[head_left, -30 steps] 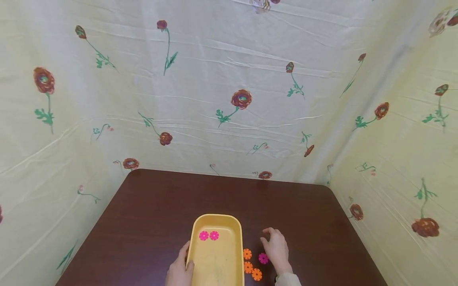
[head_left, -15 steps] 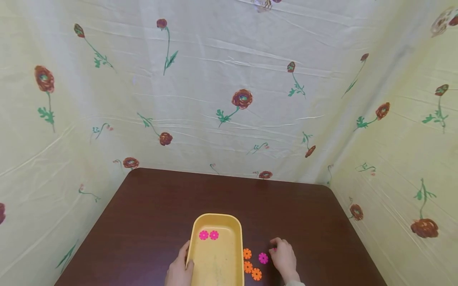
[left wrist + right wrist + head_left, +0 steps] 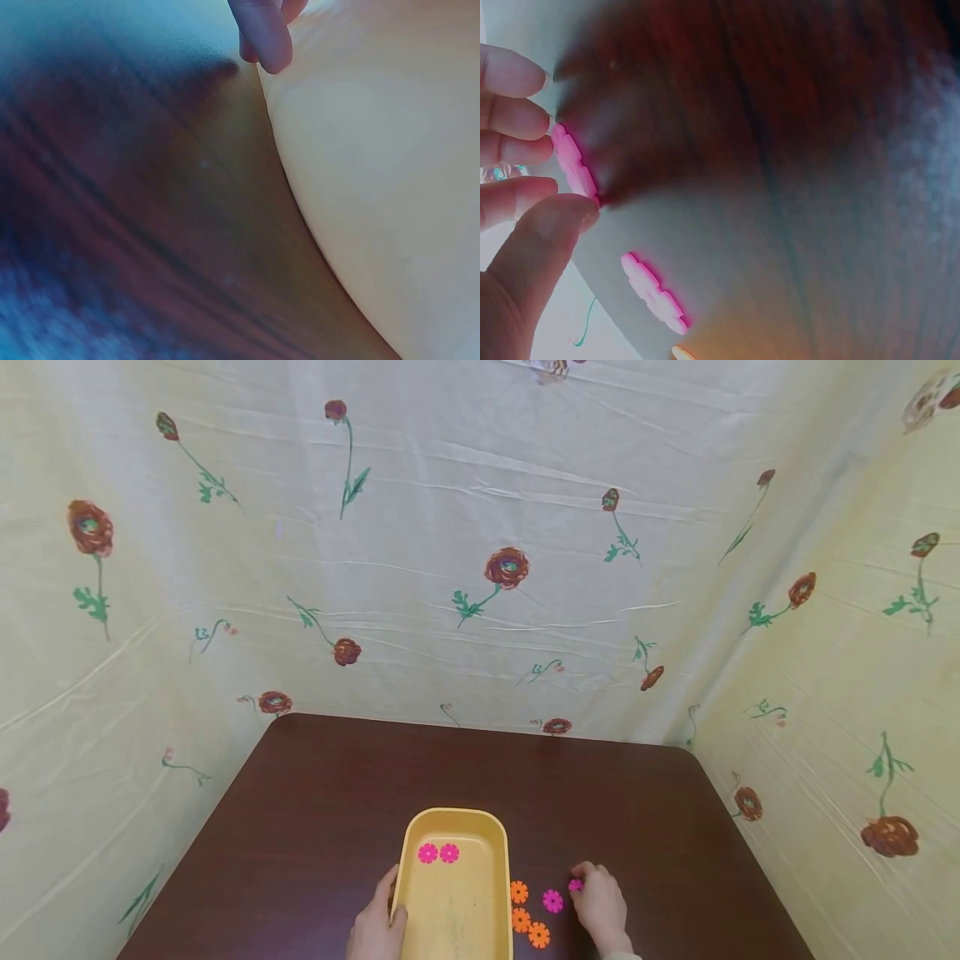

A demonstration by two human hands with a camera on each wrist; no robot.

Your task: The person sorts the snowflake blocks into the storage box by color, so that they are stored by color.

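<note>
Only the right wrist view shows the right hand [image 3: 514,187] pinching 1 pink flower piece [image 3: 571,161]; left hand [image 3: 377,927] grips the tray [image 3: 453,906].

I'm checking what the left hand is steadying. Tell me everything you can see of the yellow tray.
The yellow tray is an oblong, shallow dish with rounded corners and a raised rim, plain matte plastic by its look. It lies flat on the dark brown table, long side running away from the person, its near end cut off by the picture's edge. Two pink flower discs lie side by side near its far end. The left hand grips its left rim, thumb over the edge.
</note>
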